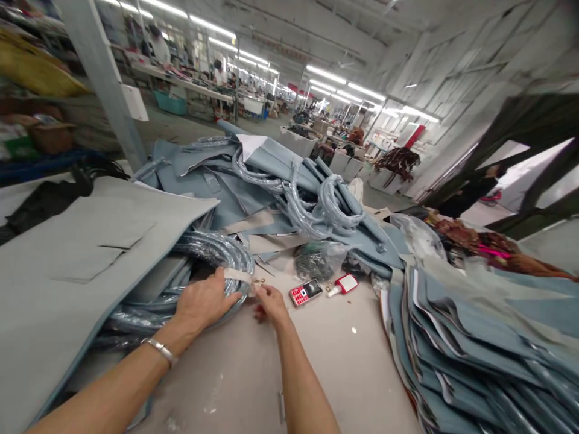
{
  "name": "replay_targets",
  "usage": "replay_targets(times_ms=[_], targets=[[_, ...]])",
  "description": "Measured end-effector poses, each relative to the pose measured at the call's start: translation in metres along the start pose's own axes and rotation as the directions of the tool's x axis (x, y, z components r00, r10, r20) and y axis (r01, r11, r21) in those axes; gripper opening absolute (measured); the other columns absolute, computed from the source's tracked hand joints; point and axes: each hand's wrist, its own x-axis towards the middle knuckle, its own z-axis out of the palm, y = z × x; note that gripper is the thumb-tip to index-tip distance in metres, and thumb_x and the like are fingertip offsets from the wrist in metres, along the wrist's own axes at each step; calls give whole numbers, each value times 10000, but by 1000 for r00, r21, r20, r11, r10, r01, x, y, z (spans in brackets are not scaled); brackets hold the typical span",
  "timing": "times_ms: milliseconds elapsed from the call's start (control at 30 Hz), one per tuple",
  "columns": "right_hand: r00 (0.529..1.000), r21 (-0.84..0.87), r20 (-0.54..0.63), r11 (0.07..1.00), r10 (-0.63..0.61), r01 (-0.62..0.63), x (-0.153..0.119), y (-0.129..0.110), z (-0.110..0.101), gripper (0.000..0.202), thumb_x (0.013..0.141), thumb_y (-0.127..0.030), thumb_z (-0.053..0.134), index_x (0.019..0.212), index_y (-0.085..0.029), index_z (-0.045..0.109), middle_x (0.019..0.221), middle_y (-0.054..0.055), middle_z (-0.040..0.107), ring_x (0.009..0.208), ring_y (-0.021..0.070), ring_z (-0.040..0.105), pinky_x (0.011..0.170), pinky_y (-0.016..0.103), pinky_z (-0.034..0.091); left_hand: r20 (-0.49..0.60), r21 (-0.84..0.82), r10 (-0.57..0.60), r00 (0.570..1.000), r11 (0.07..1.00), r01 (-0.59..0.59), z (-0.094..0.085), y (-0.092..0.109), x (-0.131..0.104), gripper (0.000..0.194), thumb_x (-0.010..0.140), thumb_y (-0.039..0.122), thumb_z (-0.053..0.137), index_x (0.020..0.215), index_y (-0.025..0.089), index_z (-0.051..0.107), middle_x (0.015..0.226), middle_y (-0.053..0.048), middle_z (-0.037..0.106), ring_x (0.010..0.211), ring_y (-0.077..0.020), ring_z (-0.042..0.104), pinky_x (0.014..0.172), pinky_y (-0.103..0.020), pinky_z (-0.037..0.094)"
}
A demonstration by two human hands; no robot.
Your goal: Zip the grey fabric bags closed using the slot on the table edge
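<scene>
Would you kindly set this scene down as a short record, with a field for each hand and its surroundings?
Left hand: against a plastic-wrapped coil, beside a pale strip across it
Left wrist: silver-coloured bracelet
Right hand: at the strip's right end; grip unclear
Tabletop: red keypad phone, left of a red bottle
Behind: blue-gray sheets, more wrapped coils
Far right: stacked blue-gray pieces

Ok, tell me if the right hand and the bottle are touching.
Apart: the head view shows the phone and bare tabletop between the right hand and the bottle.
</scene>
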Motion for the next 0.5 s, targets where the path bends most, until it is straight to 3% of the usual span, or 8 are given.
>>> replay_targets(times_ms=[133, 300, 500], targets=[[982, 41, 149, 992, 113, -121, 10, 0, 14, 171, 1017, -278, 632, 1087, -122, 632, 764, -31, 600, 511, 61, 523, 438, 159, 450, 25, 82, -30, 999, 996, 28, 0, 4, -1, 563, 930, 507, 503, 1326, 108, 537, 959, -208, 765, 909, -409, 746, 762, -452, 551], [964, 101, 190, 973, 187, -208, 21, 4, 10, 187, 1034, -306, 603, 1024, -120, 629, 789, -22, 599, 542, 66, 526, 465, 168, 461, 44, 136, -64, 997, 989, 57, -1, 6, 4, 569, 917, 552, 471, 1334, 171, 544, 960, -171, 772, 942, -395, 742, 778, -430, 534], [935, 82, 242, 954, 260, -287, 27, 5, 5, 246, 1032, -353, 607, 955, -121, 632, 737, -34, 594, 519, 68, 525, 478, 183, 477, 49, 185, -105, 993, 978, 94, 5, 10, 6, 655, 918, 599, 413, 1380, 144, 507, 1000, -207, 761, 945, -426, 735, 765, -453, 533]])
